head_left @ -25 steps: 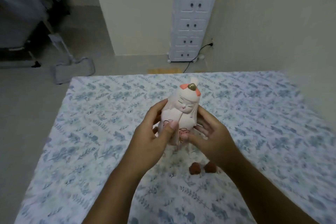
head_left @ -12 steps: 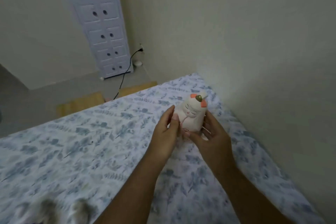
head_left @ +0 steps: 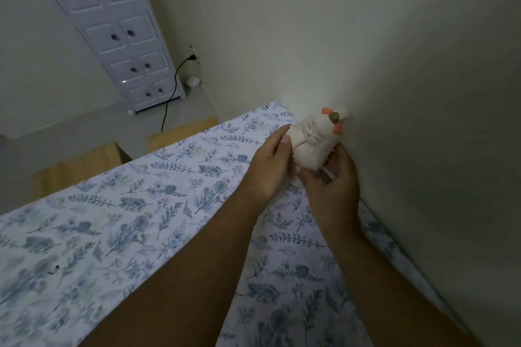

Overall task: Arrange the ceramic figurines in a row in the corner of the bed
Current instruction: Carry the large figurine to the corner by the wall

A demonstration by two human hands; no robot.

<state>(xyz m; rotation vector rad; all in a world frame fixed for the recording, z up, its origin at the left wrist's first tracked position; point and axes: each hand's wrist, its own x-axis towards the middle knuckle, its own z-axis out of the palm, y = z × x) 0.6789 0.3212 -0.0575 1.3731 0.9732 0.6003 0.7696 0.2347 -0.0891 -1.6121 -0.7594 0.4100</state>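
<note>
A pale pink ceramic figurine (head_left: 314, 139) with a sleeping face, orange patches and a small brown knob on its head is held between both hands. My left hand (head_left: 270, 163) grips its left side and my right hand (head_left: 332, 177) cups its base and right side. The figurine leans to the right, close to the wall, over the far right corner of the bed (head_left: 270, 115). Whether its base touches the sheet is hidden by my hands. No other figurine is in view.
The bed carries a white sheet with blue leaf print (head_left: 141, 220). A plain wall (head_left: 394, 93) runs along its right edge. Beyond the bed stand a white drawer tower (head_left: 121, 36), a black cord (head_left: 172, 87) and wooden boards (head_left: 76, 163) on the floor.
Both hands have carried the figurine from the middle of the bed to the far right corner by the wall. The view has swung right, and two small brown pieces seen earlier are out of view.
</note>
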